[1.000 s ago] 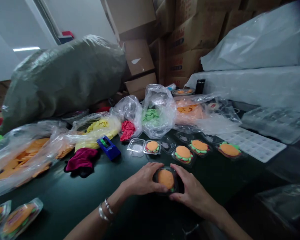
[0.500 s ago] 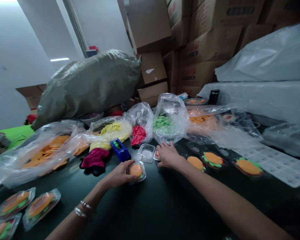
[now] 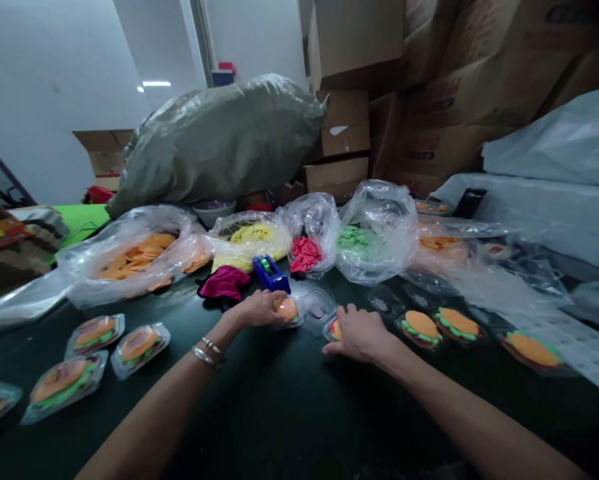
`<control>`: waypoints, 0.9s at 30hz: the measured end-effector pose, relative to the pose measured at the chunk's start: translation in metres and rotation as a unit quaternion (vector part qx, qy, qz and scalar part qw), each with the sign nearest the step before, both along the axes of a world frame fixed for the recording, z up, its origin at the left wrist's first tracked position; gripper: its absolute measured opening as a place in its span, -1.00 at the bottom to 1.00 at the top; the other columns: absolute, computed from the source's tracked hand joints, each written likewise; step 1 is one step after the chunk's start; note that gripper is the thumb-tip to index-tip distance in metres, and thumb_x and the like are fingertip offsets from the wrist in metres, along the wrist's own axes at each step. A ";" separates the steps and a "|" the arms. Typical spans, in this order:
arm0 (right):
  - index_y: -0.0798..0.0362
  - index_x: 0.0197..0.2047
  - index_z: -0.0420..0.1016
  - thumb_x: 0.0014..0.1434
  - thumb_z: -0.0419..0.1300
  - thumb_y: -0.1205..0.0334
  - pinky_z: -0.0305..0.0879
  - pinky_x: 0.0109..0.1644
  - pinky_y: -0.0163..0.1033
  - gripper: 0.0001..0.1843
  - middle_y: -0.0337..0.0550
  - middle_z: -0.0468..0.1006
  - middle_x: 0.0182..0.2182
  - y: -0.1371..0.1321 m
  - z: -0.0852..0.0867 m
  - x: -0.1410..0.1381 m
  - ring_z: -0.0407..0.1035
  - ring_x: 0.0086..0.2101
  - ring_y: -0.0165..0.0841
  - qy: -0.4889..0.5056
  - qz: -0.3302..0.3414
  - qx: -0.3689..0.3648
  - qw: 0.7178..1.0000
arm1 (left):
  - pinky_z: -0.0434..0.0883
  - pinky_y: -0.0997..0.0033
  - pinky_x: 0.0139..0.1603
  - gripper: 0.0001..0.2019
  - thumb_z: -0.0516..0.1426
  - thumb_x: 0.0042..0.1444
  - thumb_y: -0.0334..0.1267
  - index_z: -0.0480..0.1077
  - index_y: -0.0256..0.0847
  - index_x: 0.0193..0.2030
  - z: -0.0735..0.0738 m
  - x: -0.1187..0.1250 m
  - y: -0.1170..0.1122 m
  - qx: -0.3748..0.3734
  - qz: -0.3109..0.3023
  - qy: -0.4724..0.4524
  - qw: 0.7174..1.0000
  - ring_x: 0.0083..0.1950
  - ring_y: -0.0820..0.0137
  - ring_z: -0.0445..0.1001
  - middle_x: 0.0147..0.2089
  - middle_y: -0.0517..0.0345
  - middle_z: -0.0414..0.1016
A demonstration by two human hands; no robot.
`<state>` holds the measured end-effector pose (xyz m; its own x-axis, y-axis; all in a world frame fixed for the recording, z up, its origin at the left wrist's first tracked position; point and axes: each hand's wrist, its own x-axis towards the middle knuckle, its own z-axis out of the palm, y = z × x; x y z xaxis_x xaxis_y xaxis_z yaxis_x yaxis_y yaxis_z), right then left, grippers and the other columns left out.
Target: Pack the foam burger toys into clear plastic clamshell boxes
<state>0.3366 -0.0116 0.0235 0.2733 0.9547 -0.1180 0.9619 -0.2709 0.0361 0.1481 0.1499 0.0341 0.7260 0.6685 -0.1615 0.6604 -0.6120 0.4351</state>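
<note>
My left hand (image 3: 260,309) is closed on the left side of a small clear plastic box (image 3: 294,323) holding an orange-topped toy burger (image 3: 285,307). My right hand (image 3: 363,333) curls over a second clear box with a toy burger (image 3: 335,331), covering much of it. Between the hands and slightly behind lies an open, clear plastic box half (image 3: 317,305); I cannot tell which box it belongs to. A blue tape dispenser (image 3: 270,275) stands just behind my left hand. Left of it lies a crumpled magenta and black cloth (image 3: 223,283).
Several boxed burgers (image 3: 140,343) lie at the left, and more burgers (image 3: 422,328) in trays at the right. Behind them stand bags of orange (image 3: 139,257), yellow (image 3: 252,232), red (image 3: 306,255) and green pieces (image 3: 356,241). A big sack (image 3: 224,143) and cartons (image 3: 346,123) rise beyond.
The view has turned left, bringing more boxed burgers into sight. My right hand has come nearer to me with its box. My left hand still grips its box, now closer to the dispenser.
</note>
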 end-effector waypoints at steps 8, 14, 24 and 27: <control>0.24 0.19 0.26 -0.05 0.25 -0.26 0.35 -0.10 0.15 -0.09 0.30 0.44 -0.01 -0.096 -0.003 -0.019 0.40 -0.04 0.16 0.083 -0.039 0.016 0.996 | 0.32 0.20 0.08 -0.52 0.04 0.18 -0.04 0.28 -0.24 0.17 -0.010 -0.008 -0.084 0.002 0.038 -0.144 0.989 0.04 0.15 0.42 0.04 -0.06 0.48; 0.20 0.33 0.05 -0.15 0.41 -0.02 0.21 0.20 0.12 0.08 0.30 0.07 0.30 -0.152 -0.031 -0.022 0.04 0.26 0.08 0.221 -0.018 0.088 0.971 | 0.40 0.44 -0.50 -0.36 0.07 0.14 0.04 0.15 -0.40 0.23 -0.044 0.029 -0.106 -0.126 0.048 -0.172 0.976 -0.44 0.38 0.47 -0.20 -0.04 0.52; 0.00 0.24 0.15 0.00 0.35 0.27 0.24 0.21 -0.01 -0.24 0.07 0.25 0.19 -0.181 -0.068 -0.007 0.25 0.14 -0.11 0.337 0.030 0.267 0.902 | 0.34 0.59 -0.47 -0.73 0.07 0.01 -0.47 0.39 -0.34 -0.11 -0.048 0.080 -0.106 -0.253 0.003 -0.224 0.941 -0.46 0.54 0.37 -0.36 0.14 0.46; 0.02 0.27 0.05 -0.13 0.43 0.26 0.36 0.09 -0.02 -0.04 0.09 0.31 0.14 -0.176 -0.065 -0.014 0.38 -0.02 -0.14 0.372 -0.031 0.267 0.889 | 0.42 0.53 -0.37 -0.75 0.02 0.02 -0.49 0.37 -0.29 -0.15 -0.038 0.076 -0.116 -0.282 -0.035 -0.235 0.930 -0.38 0.51 0.43 -0.28 0.12 0.47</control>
